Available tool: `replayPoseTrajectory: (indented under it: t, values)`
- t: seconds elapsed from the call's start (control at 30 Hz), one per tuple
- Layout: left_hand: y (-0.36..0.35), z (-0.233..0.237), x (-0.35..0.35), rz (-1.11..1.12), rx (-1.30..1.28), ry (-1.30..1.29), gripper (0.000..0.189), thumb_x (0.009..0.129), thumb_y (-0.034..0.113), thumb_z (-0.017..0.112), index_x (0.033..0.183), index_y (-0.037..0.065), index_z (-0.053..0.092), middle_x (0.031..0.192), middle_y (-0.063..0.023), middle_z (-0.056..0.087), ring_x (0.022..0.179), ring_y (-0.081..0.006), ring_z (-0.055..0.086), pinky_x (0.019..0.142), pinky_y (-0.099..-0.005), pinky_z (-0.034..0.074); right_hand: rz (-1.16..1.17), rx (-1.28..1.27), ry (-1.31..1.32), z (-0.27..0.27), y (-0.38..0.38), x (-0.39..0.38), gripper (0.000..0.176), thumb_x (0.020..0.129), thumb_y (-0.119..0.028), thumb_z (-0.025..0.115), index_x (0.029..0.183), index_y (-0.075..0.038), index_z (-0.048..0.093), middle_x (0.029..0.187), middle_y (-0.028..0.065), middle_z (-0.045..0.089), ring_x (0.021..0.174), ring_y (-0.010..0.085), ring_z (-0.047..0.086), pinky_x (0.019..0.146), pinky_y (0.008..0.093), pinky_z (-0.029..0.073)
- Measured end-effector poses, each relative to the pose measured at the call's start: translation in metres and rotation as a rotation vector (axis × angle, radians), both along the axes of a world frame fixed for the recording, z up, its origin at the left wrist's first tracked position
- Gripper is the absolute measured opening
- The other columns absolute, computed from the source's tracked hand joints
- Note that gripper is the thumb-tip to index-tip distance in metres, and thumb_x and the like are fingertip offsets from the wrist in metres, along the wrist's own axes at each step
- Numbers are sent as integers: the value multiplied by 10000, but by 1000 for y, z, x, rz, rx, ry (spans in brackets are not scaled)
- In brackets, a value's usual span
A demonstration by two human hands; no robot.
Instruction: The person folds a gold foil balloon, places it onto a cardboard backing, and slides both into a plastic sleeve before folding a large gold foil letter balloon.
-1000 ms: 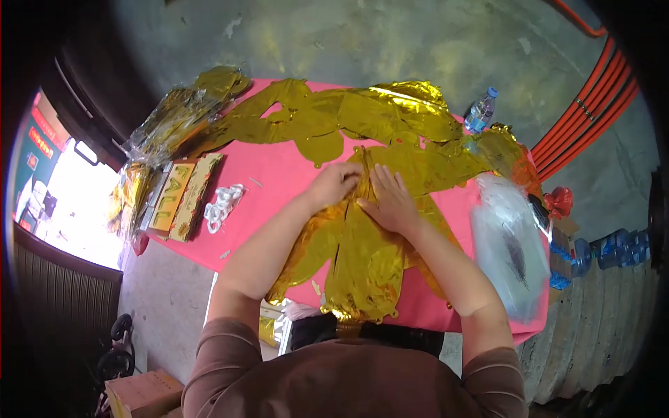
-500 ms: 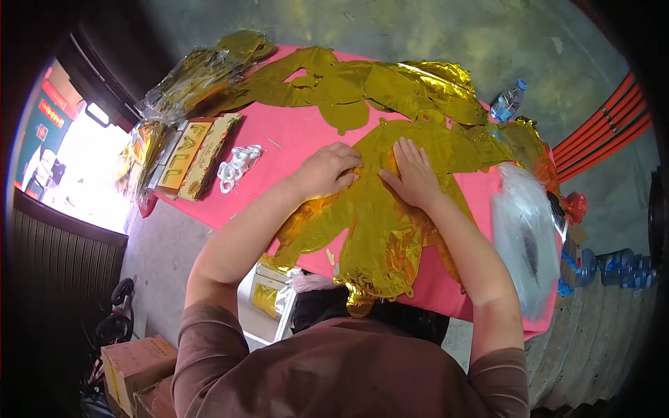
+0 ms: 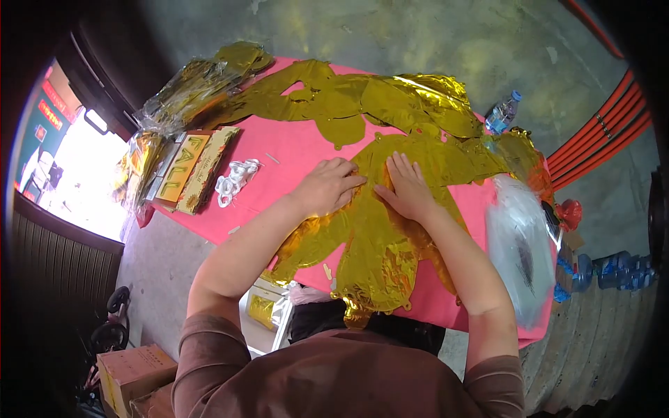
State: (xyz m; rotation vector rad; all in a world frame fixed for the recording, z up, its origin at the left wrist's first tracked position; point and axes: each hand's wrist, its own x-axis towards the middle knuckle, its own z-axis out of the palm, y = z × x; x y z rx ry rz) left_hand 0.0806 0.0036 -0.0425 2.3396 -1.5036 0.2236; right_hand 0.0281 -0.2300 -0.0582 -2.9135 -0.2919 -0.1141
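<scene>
The pink table (image 3: 293, 150) bears a flat gold foil (image 3: 376, 244) across its near half, drooping over the edge toward the person. A clear bag (image 3: 519, 251) lies to its right. The right hand (image 3: 408, 188) lies spread, palm down, seemingly to hold the foil smooth. The left hand (image 3: 331, 184) rests curled on it just beside. Whether it pinches the foil, I cannot tell.

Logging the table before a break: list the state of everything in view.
Balloon, deflated, flat on the table under both hands.
Left hand, on the balloon, fingers bent, grip unclear.
Right hand, open, pressed flat on the balloon.
Far balloons, deflated, piled.
Bottle, capped.
Bag, lying at the table's right edge.
Ribbon, loosely coiled.
</scene>
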Motion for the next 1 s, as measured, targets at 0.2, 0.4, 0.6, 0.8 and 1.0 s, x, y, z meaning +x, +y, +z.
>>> replayPoseTrajectory:
  t: [0.2, 0.4, 0.6, 0.8, 1.0]
  values:
    - [-1, 1, -1, 8, -5, 12, 353, 835, 150, 554, 1181, 89, 580, 1179, -127, 521, 1129, -301, 457, 955, -422, 375, 19, 20, -11, 0, 1, 1, 748, 913, -476, 480, 1418, 29, 257, 1494, 212, 229, 1410, 327, 167, 1136, 459, 129]
    - [-2, 5, -3, 33, 37, 40, 345, 835, 156, 555, 1172, 90, 584, 1181, -123, 522, 1122, -301, 463, 949, -418, 380, 31, -7, -33, -2, -1, 3, 740, 911, -469, 486, 1411, 30, 267, 1490, 206, 239, 1407, 321, 182, 1132, 466, 142]
    - [-2, -4, 1, 6, -58, -45, 323, 831, 188, 563, 1141, 111, 606, 1132, -103, 530, 1095, -279, 470, 927, -408, 390, 16, -19, -13, 0, -1, 7, 779, 898, -521, 472, 1411, 30, 272, 1491, 205, 242, 1408, 319, 174, 1139, 461, 132]
    - [-1, -10, 2, 12, -65, -101, 331, 829, 207, 567, 1149, 126, 601, 1128, -92, 532, 1083, -271, 474, 918, -402, 393, 0, -53, -3, -1, 0, 8, 784, 900, -527, 466, 1421, 21, 260, 1502, 192, 227, 1413, 307, 167, 1141, 454, 130]
    - [-1, -10, 2, 24, -51, -69, 347, 822, 232, 564, 1153, 132, 601, 1084, -75, 534, 1064, -255, 476, 912, -399, 389, -11, -100, 34, 3, 1, 7, 736, 922, -475, 464, 1441, -7, 233, 1516, 174, 204, 1422, 288, 144, 1147, 427, 109]
